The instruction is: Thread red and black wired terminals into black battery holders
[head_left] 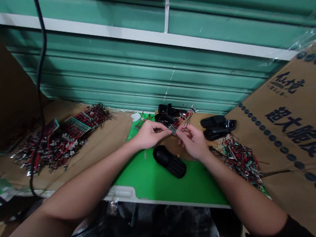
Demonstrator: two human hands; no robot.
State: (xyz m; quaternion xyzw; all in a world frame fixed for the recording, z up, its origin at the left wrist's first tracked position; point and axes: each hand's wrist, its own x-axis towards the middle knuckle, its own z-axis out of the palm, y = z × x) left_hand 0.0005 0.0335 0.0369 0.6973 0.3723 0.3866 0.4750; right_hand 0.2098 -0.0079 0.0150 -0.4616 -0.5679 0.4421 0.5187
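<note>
Left hand and right hand: fingers of both pinch 1 wired circuit strip at opposite ends, above the worktop, beyond 1 black plastic shell.

Held circuit board: green; its wires red and black. Left pile of wired boards: green strips, red and black strands, silvery-white flecks. Right pile: same mix of red, black, green and white. Moulded shell: plain black. Table: bright green, off-white rim. Cardboard sheet: brown. Carton: brown, dark lettering, dotted rows of dark discs. Wall: teal green, horizontal banding; crossbar white. Cable: black. Sleeve: black.
</note>
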